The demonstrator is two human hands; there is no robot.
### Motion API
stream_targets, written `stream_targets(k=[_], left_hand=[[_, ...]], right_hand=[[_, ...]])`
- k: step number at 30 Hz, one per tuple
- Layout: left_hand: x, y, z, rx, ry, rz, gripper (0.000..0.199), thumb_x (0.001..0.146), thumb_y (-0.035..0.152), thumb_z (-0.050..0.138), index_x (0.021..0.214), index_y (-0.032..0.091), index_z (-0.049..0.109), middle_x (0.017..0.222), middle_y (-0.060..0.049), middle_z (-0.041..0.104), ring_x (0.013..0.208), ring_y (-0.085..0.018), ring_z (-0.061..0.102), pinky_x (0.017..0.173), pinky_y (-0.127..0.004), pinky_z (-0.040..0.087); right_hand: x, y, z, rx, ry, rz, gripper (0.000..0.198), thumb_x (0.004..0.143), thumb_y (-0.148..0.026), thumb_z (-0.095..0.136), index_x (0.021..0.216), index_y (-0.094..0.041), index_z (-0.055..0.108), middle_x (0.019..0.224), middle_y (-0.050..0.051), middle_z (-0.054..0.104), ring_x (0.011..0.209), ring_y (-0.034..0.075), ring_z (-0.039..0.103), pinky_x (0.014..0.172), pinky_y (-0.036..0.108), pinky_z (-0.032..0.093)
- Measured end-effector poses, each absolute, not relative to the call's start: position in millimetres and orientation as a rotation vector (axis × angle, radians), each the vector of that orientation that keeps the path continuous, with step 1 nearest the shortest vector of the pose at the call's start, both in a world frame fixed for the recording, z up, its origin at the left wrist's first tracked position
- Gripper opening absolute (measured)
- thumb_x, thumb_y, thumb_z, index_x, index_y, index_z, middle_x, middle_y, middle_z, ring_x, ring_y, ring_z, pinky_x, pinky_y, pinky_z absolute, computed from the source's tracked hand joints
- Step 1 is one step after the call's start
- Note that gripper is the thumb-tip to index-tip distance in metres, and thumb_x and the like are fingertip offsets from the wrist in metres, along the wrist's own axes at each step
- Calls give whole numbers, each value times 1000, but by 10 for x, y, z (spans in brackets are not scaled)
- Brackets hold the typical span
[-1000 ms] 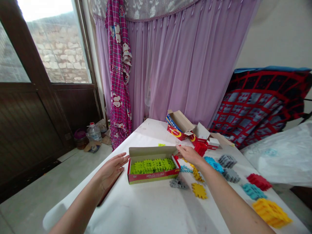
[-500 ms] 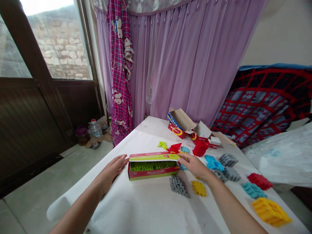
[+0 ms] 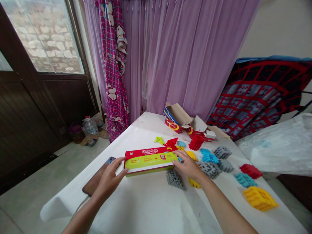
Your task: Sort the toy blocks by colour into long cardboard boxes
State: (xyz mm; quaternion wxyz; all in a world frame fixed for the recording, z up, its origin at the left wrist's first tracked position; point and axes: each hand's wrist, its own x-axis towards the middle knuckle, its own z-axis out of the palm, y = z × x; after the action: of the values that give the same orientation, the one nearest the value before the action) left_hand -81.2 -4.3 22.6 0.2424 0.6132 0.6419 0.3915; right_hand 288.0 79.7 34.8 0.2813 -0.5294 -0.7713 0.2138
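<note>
A red and yellow-green cardboard box (image 3: pixel 149 160) lies on the white-covered table, its lid folded down over the front so the contents are hidden. My left hand (image 3: pixel 110 177) grips the box's left end, thumb at the front corner and fingers behind. At the right end, my right hand (image 3: pixel 187 164) holds the box between thumb and fingers. Beside my left hand lies a phone (image 3: pixel 94 182), partly under the wrist. Grey interlocking plastic pieces (image 3: pixel 174 179) sit just in front of the box's right end, close to yellow pieces (image 3: pixel 194 183) partly covered by my right forearm.
Stacks of red (image 3: pixel 251 170), blue (image 3: pixel 245 179) and yellow pieces (image 3: pixel 259 198) stand along the right side. Opened cardboard boxes (image 3: pixel 177 116) are at the back. A plastic bag (image 3: pixel 280 146) borders the table's right edge. Light green pieces (image 3: pixel 159 140) lie behind the box.
The box lid has come down over the green pieces seen inside earlier. My left hand has closed on the left end, and the phone has come into sight.
</note>
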Motion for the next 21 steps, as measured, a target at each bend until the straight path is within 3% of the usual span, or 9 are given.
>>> stream_targets(k=[8, 11, 16, 21], left_hand=[[-999, 162, 395, 2053, 1676, 674, 79, 81, 58, 59, 150, 25, 38, 162, -12, 28, 146, -32, 32, 117, -46, 33], [-1006, 258, 474, 2070, 1634, 547, 93, 77, 61, 63, 153, 20, 30, 162, -14, 27, 146, -33, 33, 114, -45, 36], [-990, 289, 496, 2028, 1595, 542, 102, 73, 62, 67, 155, 19, 24, 157, -16, 38, 139, -35, 43, 110, -45, 40], [-973, 256, 457, 1886, 1592, 656, 107, 71, 60, 70, 156, 17, 21, 160, -17, 32, 140, -34, 42, 114, -45, 35]], right_hand=[[2955, 1000, 624, -1359, -2372, 767, 76, 77, -46, 69, 146, -21, 48, 160, 11, 30, 147, 30, 26, 121, 48, 22], [2939, 1110, 704, -1348, -2458, 831, 84, 74, -48, 73, 148, -23, 45, 162, 10, 27, 148, 31, 23, 121, 49, 20], [2918, 1155, 717, -1320, -2539, 820, 87, 72, -48, 75, 149, -23, 43, 161, 11, 27, 149, 32, 21, 121, 51, 18], [2910, 1119, 712, -1292, -2502, 824, 87, 71, -43, 75, 149, -22, 43, 160, 12, 29, 148, 32, 24, 120, 53, 21]])
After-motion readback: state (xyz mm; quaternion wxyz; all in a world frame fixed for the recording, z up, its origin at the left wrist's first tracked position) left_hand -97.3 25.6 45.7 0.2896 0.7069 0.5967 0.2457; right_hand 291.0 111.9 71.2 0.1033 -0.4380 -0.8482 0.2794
